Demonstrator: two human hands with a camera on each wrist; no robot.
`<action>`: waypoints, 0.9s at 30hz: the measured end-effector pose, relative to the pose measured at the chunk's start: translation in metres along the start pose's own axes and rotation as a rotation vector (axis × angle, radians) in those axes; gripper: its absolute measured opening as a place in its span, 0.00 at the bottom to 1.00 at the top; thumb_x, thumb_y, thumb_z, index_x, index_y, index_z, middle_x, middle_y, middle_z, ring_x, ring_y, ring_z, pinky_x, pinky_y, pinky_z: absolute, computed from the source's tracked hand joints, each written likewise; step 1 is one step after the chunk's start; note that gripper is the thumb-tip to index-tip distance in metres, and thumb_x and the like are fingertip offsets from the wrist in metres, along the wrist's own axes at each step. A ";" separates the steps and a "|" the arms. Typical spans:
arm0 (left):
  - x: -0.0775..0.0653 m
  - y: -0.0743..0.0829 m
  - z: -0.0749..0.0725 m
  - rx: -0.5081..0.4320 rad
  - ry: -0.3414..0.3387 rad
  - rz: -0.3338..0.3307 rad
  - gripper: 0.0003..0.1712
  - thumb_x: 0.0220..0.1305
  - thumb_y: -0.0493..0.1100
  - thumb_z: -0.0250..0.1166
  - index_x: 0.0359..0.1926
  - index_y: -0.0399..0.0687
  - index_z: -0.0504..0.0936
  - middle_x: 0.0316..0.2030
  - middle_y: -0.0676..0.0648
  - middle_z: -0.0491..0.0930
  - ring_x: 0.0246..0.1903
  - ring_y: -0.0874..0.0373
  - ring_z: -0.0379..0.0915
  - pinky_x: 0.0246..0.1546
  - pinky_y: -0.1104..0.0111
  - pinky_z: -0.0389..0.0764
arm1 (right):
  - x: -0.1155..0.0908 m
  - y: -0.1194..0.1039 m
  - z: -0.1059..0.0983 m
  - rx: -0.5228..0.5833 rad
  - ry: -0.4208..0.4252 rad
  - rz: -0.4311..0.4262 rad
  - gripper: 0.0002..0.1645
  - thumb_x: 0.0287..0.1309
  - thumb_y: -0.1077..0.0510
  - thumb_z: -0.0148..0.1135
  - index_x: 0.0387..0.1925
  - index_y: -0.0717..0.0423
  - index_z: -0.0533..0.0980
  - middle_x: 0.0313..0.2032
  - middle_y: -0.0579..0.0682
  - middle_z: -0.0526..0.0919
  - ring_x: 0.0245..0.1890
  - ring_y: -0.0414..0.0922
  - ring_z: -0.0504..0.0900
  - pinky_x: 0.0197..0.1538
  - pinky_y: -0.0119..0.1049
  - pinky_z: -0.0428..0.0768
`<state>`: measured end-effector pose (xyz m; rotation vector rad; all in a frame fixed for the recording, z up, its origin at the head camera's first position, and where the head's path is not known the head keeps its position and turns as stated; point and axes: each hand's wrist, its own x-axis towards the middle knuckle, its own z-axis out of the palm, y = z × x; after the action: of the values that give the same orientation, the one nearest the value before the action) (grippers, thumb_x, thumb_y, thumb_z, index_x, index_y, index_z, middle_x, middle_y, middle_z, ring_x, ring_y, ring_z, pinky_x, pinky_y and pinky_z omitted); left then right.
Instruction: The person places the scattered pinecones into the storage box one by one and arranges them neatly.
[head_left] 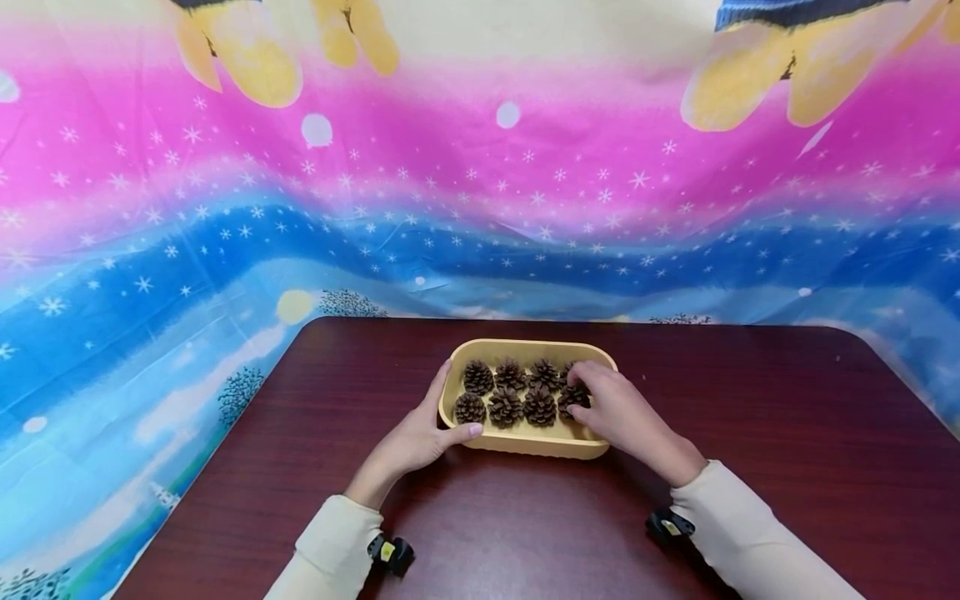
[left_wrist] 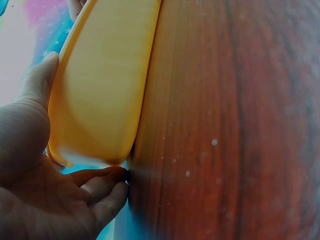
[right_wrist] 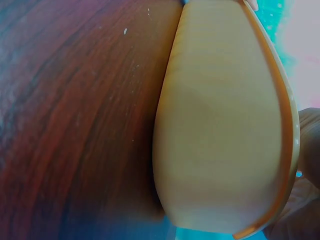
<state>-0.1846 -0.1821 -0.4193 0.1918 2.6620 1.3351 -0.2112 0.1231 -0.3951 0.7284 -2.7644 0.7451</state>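
A yellow oblong plastic box [head_left: 536, 447] stands on the table with several brown pine cones [head_left: 506, 407] in two rows inside it. My left hand [head_left: 411, 439] grips the box's left end, thumb over the front rim and fingers around the end. In the left wrist view, the curled fingers of that left hand [left_wrist: 55, 195] are beside the end wall. Reaching over the right rim, my right hand [head_left: 624, 411] holds a pine cone [head_left: 572, 403] in the front right corner between thumb and fingers. The right wrist view shows mostly the box's outer wall [right_wrist: 220, 120], hiding the fingertips.
The dark red-brown wooden table [head_left: 750, 400] extends around the box on all sides. Behind it hangs a colourful cloth [head_left: 480, 208] with snowflakes, reaching down to the table's far edge. Each wrist wears a small black camera [head_left: 392, 553].
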 end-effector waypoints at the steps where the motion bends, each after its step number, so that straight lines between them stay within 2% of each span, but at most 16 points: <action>1: 0.000 0.000 0.000 0.001 0.001 0.001 0.65 0.63 0.59 0.75 0.84 0.77 0.36 0.77 0.35 0.64 0.71 0.36 0.68 0.70 0.40 0.67 | 0.000 0.000 0.001 -0.002 0.001 0.000 0.15 0.54 0.68 0.76 0.42 0.61 0.79 0.43 0.55 0.85 0.40 0.50 0.82 0.46 0.50 0.82; 10: 0.001 -0.001 0.000 0.006 0.001 -0.010 0.65 0.63 0.60 0.75 0.84 0.78 0.36 0.77 0.34 0.64 0.71 0.35 0.68 0.70 0.40 0.67 | 0.000 -0.002 0.002 -0.041 -0.009 0.020 0.16 0.54 0.67 0.77 0.39 0.59 0.77 0.39 0.53 0.83 0.37 0.47 0.79 0.42 0.46 0.80; 20: 0.000 0.000 0.000 0.006 -0.002 0.001 0.65 0.63 0.60 0.75 0.84 0.77 0.36 0.74 0.33 0.68 0.68 0.37 0.71 0.68 0.40 0.69 | 0.000 -0.003 0.003 -0.064 -0.021 0.038 0.16 0.53 0.68 0.77 0.36 0.59 0.75 0.34 0.51 0.80 0.31 0.45 0.71 0.36 0.42 0.75; 27: -0.001 0.001 0.000 -0.001 -0.002 0.001 0.64 0.63 0.61 0.75 0.85 0.76 0.37 0.74 0.33 0.68 0.68 0.37 0.71 0.69 0.40 0.69 | 0.000 -0.003 0.003 -0.075 -0.023 0.040 0.15 0.53 0.68 0.77 0.38 0.60 0.77 0.37 0.52 0.82 0.32 0.46 0.76 0.38 0.44 0.78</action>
<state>-0.1839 -0.1817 -0.4184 0.1950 2.6598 1.3354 -0.2099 0.1192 -0.3967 0.6733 -2.8184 0.6405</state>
